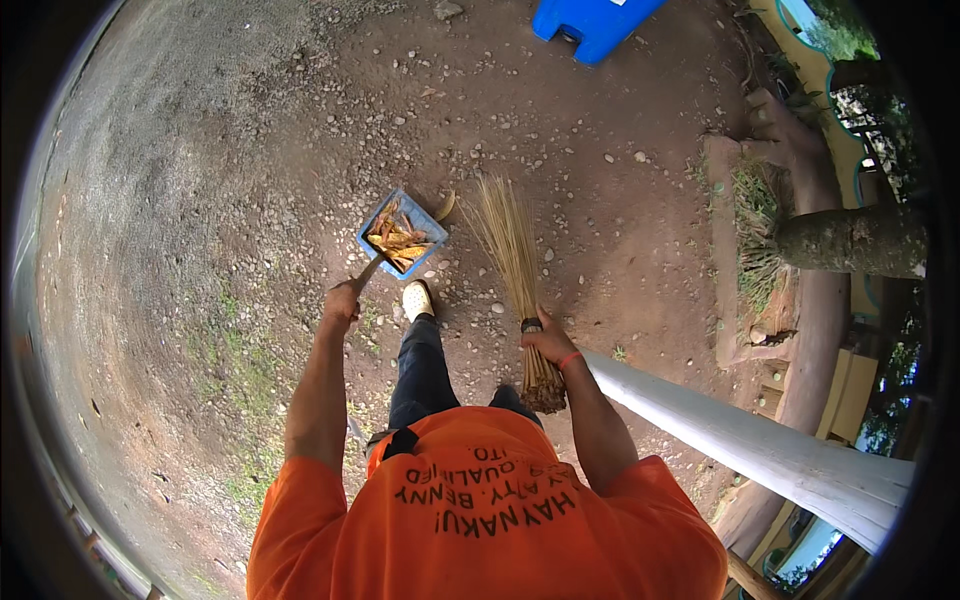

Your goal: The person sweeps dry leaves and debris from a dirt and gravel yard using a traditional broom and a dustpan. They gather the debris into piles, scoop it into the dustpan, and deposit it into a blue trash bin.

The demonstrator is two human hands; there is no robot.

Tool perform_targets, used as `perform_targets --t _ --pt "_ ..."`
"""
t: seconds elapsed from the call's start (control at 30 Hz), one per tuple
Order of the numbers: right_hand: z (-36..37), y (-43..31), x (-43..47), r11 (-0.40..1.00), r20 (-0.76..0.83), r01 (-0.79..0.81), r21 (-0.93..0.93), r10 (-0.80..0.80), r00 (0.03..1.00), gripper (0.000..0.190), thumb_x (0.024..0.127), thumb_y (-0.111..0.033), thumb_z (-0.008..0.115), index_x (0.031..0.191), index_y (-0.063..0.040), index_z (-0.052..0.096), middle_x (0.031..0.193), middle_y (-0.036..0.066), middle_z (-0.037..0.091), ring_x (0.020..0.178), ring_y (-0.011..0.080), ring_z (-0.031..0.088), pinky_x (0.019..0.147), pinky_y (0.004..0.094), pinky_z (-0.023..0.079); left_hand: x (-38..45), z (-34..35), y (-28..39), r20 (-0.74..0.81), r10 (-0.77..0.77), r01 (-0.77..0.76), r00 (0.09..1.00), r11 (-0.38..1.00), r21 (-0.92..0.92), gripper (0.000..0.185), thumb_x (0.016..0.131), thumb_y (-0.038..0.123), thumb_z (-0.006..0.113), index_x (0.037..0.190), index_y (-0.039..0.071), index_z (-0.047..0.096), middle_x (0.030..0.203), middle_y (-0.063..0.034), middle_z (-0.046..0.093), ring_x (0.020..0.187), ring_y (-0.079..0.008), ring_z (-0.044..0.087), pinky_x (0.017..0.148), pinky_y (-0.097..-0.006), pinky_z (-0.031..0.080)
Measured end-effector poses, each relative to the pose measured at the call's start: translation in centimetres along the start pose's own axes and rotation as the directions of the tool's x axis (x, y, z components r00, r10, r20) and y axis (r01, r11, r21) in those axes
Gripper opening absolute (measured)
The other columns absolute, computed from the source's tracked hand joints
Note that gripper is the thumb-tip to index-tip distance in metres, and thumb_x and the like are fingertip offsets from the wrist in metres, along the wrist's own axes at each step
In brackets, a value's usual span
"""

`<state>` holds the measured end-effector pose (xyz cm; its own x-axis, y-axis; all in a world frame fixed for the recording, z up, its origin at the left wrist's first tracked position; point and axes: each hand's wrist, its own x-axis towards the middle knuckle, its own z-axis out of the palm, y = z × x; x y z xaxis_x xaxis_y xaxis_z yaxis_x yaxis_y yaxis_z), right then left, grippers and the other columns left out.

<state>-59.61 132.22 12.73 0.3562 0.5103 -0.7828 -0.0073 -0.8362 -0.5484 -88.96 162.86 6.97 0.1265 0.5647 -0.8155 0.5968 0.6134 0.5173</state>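
Observation:
My left hand grips the handle of a blue dustpan, which is at ground level ahead of my foot. Yellow and brown dry leaves lie inside the pan. In my right hand is a stick broom, a bundle of thin tan sticks held at its dark binding. The broom's thin ends fan out forward, to the right of the pan. One curled dry leaf rests on the ground between the pan and the broom tips.
Pebbly dirt spreads around me, with grass patches at left. A blue plastic object stands ahead. To my right are a white post, a tree trunk and a bordered plant bed. My pale clog is just behind the pan.

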Motion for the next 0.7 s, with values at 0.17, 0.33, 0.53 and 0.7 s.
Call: perform_targets --t 0.17,0.33,0.53,0.7 --pt "2.7 -5.0 8.3 0.989 -0.026 -0.146 0.013 0.147 0.989 0.103 0.063 -0.023 0.069 0.147 -0.005 0.013 0.125 0.02 0.053 0.107 0.0262 0.056 0.09 0.0303 0.044 8.1 -2.8 3.8 0.119 0.045 -0.088 0.992 0.915 0.395 0.035 0.089 0.034 0.047 0.086 0.0 0.055 0.061 -0.0117 0.054 0.048 -0.0203 0.052 0.043 -0.0355 0.042" --pt "7.0 -8.7 14.9 0.951 -0.073 -0.299 -0.078 0.294 0.953 0.103 0.065 -0.028 0.067 0.148 -0.008 0.009 0.133 0.022 0.047 0.119 0.0311 0.051 0.097 0.033 0.043 12.6 -2.5 6.3 0.09 -0.028 -0.019 0.996 0.876 0.482 0.037 0.09 0.035 0.044 0.074 0.002 0.053 0.057 -0.011 0.049 0.043 -0.0208 0.049 0.039 -0.0362 0.04" --pt "8.2 -12.2 14.2 0.833 0.2 -0.205 -0.514 0.349 0.916 0.101 0.065 -0.029 0.068 0.148 -0.014 0.013 0.124 0.02 0.055 0.111 0.0325 0.055 0.093 0.0347 0.045 16.4 -3.7 7.4 0.218 0.004 -0.158 0.976 0.702 0.694 0.041 0.093 0.035 0.043 0.088 -0.002 0.06 0.068 -0.016 0.062 0.05 -0.0243 0.061 0.044 -0.0366 0.05" --pt "5.2 -12.5 7.1 0.788 0.32 -0.043 -0.614 0.299 0.899 0.1 0.065 -0.032 0.068 0.148 -0.02 0.013 0.11 0.02 0.063 0.102 0.0316 0.061 0.09 0.0365 0.048 17.2 -5.0 8.3 0.057 -0.201 0.156 0.978 0.885 0.438 0.031 0.089 0.027 0.045 0.083 0.0 0.06 0.063 -0.013 0.058 0.045 -0.0229 0.056 0.04 -0.0361 0.045"
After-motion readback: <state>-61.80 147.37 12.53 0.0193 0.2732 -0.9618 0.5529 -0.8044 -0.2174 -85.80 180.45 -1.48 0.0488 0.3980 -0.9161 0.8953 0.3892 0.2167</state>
